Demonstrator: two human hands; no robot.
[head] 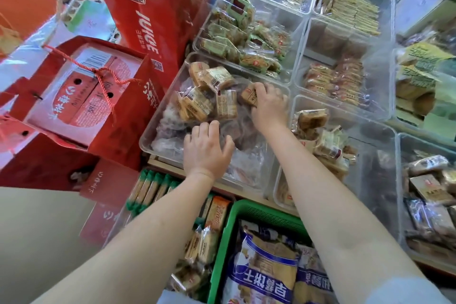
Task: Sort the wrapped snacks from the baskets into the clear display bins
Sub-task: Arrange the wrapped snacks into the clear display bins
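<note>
I see both hands in the clear bin at the shelf's left end: the right hand pinches a wrapped snack, the left hand lies spread over dark packets.

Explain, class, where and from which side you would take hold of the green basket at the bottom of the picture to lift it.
Take the green basket by its top rim, coming down from above. The rim's far edge and left edge are bare and show a firm lip, while the blue-and-white snack bags fill the inside. One grip on each side would likely keep it level; its right side is hidden behind the right forearm.
</note>
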